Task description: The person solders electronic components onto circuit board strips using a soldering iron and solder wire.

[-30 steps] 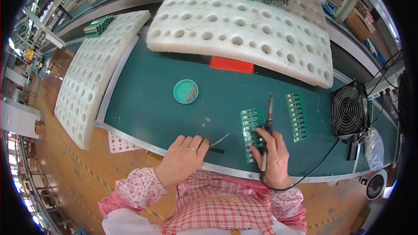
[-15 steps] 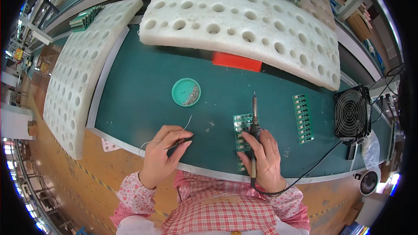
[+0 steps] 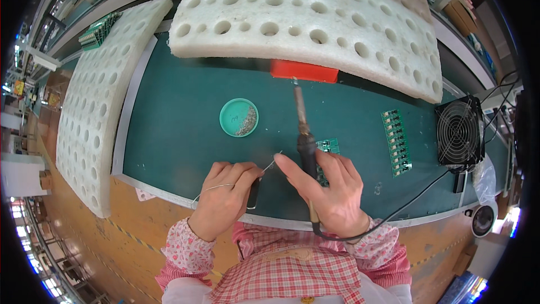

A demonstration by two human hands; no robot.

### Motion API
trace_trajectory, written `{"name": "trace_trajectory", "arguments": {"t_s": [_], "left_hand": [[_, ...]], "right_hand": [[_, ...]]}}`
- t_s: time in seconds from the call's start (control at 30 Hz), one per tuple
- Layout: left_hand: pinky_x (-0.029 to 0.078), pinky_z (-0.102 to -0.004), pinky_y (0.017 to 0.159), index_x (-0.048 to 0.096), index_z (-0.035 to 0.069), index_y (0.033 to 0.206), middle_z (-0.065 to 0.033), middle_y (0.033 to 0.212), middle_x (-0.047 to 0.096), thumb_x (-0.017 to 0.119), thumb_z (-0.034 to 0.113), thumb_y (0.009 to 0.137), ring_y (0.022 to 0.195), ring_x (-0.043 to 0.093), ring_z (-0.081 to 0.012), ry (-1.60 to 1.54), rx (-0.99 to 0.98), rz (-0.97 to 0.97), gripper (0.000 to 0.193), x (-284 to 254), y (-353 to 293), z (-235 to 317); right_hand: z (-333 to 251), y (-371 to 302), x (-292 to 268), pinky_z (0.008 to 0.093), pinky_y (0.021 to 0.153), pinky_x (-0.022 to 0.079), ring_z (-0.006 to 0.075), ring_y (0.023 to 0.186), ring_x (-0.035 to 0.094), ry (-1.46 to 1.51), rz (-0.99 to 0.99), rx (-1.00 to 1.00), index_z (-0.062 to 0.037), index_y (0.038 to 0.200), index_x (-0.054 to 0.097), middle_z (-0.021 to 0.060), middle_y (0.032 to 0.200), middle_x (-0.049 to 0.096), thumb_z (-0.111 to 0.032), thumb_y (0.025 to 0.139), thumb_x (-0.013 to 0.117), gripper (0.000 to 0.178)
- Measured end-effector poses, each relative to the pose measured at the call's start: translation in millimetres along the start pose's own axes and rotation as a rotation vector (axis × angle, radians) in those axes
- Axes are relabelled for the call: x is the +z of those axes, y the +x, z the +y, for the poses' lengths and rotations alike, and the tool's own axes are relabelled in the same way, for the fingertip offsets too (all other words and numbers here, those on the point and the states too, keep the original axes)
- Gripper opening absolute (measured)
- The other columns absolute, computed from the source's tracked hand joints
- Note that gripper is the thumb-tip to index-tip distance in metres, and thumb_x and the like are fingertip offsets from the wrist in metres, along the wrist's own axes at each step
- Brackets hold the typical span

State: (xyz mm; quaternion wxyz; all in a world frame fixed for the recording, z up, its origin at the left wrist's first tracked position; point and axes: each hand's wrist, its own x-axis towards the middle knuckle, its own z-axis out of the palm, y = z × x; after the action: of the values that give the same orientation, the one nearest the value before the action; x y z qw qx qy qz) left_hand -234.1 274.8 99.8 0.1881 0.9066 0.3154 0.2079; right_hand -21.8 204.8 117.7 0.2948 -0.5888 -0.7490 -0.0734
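Observation:
My left hand (image 3: 220, 197) is closed on a thin silvery solder wire (image 3: 269, 166), its free end pointing up and right. A slim black tool with a metal edge (image 3: 253, 195), perhaps tweezers, sticks out under the same fingers. My right hand (image 3: 337, 200) is closed round a soldering iron (image 3: 305, 143), tip pointing away from me. My right thumb reaches left to the wire's end; whether it touches cannot be made out. A green circuit board strip (image 3: 329, 146) lies under the iron and right hand, mostly hidden.
A round green dish (image 3: 223, 119) holds small grey bits. Another board strip (image 3: 397, 142) and a black fan (image 3: 460, 132) stand right. White foam blocks (image 3: 253, 14) (image 3: 90, 118) with holes carry boards at the back and left. A red box (image 3: 304, 71) sits under the back foam.
My hands have come closer together. The soldering iron has swung up and left off the board. My right thumb has stretched toward the wire, and my left hand has turned palm down.

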Motion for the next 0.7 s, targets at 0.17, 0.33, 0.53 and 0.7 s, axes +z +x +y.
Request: {"name": "trace_trajectory", "arguments": {"t_s": [0.17, 0.33, 0.53, 0.7], "left_hand": [[0.048, -0.0380, 0.081, 0.064, 0.007, 0.109, -0.0065, 0.101, 0.069, 0.073, -0.003, 0.079, 0.089, 0.065, -0.0278, -0.064, 0.007, -0.006, 0.033, 1, 2, -7], [0.049, -0.0368, 0.080, 0.066, 0.006, 0.107, -0.0072, 0.101, 0.070, 0.073, -0.002, 0.081, 0.088, 0.065, -0.0284, -0.102, -0.067, 0.035, 0.029, 6, 7, -9], [0.050, -0.0367, 0.078, 0.070, 0.005, 0.103, -0.0082, 0.102, 0.070, 0.072, -0.002, 0.085, 0.088, 0.064, -0.0288, -0.229, -0.282, 0.226, 0.019, 30, 16, -1], [0.050, -0.0357, 0.078, 0.071, 0.005, 0.102, -0.0077, 0.102, 0.071, 0.072, -0.002, 0.085, 0.091, 0.063, -0.0274, -0.206, -0.285, 0.255, 0.019, 36, 13, 5]], "right_hand": [[3, -11, 7, 0.0321, 0.069, 0.051, 0.0203, 0.076, 0.061, 0.003, -0.165, 0.091, -0.0205, 0.112, 0.072, 0.0069, 0.097, 0.058, -0.011, 0.071, 0.069, 0.043], [6, -44, -9, 0.0333, 0.067, 0.051, 0.0218, 0.076, 0.061, 0.180, -0.117, 0.146, -0.0164, 0.113, 0.070, 0.0071, 0.092, 0.057, -0.010, 0.069, 0.080, 0.045], [15, -68, -18, 0.0430, 0.076, 0.052, 0.0336, 0.094, 0.061, 0.180, -0.131, 0.238, -0.0129, 0.123, 0.068, 0.0157, 0.104, 0.056, -0.011, 0.073, 0.083, 0.052], [16, -73, -18, 0.0428, 0.076, 0.051, 0.0328, 0.092, 0.061, 0.151, -0.112, 0.292, -0.0131, 0.124, 0.067, 0.0158, 0.106, 0.057, -0.011, 0.074, 0.083, 0.053]]}}
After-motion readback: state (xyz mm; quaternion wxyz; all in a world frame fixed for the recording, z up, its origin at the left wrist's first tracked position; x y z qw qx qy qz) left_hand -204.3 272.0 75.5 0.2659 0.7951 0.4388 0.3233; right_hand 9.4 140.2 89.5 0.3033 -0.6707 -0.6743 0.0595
